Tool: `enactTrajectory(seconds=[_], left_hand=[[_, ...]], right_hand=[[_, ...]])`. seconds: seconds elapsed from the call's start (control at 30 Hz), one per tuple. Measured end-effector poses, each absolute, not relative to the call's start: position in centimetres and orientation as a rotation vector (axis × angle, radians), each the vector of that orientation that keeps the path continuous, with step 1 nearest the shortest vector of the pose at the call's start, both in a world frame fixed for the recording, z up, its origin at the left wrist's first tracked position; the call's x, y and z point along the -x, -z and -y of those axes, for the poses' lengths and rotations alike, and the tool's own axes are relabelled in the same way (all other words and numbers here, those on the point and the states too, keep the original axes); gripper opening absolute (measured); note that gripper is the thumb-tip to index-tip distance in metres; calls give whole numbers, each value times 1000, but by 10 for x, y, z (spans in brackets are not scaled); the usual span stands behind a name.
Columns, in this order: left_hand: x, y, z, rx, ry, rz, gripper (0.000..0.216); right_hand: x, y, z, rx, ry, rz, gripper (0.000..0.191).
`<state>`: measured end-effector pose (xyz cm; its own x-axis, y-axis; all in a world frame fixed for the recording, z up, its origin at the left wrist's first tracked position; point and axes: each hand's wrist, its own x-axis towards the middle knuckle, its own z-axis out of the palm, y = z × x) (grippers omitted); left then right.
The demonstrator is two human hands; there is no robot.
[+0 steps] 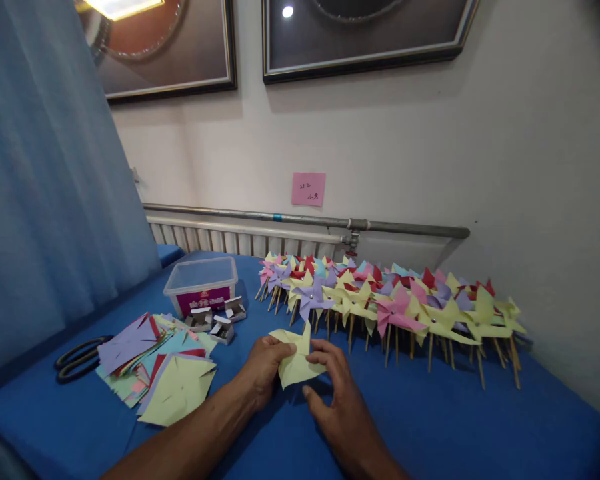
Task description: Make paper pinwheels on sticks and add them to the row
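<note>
While both hands meet near the front middle of the blue tabletop (430,413), they hold one pale yellow paper sheet (296,360) between them. The left hand (263,367) has its grip closed on the left edge of the sheet, thumb on top & fingers under it. The right hand (337,393) touches the right side of the sheet w/ the fingertips (314,359); its grip is half open, the fingers bent loosely, and I cannot tell if it really pinches the paper. One corner of the sheet is folded up and points toward the wall. The sheet is lifted a little above the cloth, just in front of a long row of paper pinwheels (395,303).

These pinwheels, in yellow, pink, purple, red & light blue, lie on thin wooden sticks and fill the back right part of the tabletop. At the left lies a loose pile of cut colored paper (155,363), w/ a yellow piece on top at the front. Black scissors (77,359) lie just left of the pile. Behind the pile stands a clear plastic box (201,283) w/ a lid, and a few small open cardboard boxes (215,320) are near it. A pink note (309,189) is stuck on the wall above a gray pipe (305,220).
</note>
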<state>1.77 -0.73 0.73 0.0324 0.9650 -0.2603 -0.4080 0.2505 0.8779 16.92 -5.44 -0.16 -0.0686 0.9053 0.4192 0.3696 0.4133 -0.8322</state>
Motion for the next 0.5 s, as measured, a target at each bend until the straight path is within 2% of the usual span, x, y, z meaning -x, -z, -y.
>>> enactTrajectory(seconds=[0.07,0.17,0.5], left_hand=[[-18,-7,8,-689,-1217,-1012,33],[-20,-7,10,-709,-1203,-1004,32],[-28,-7,12,-795,-1204,-1064,33]], right_hand=[[-167,3,57,1153,-595,1730,29],[-166,3,56,1199,-558,1708,9],[-168,4,44,1330,-774,1450,27]])
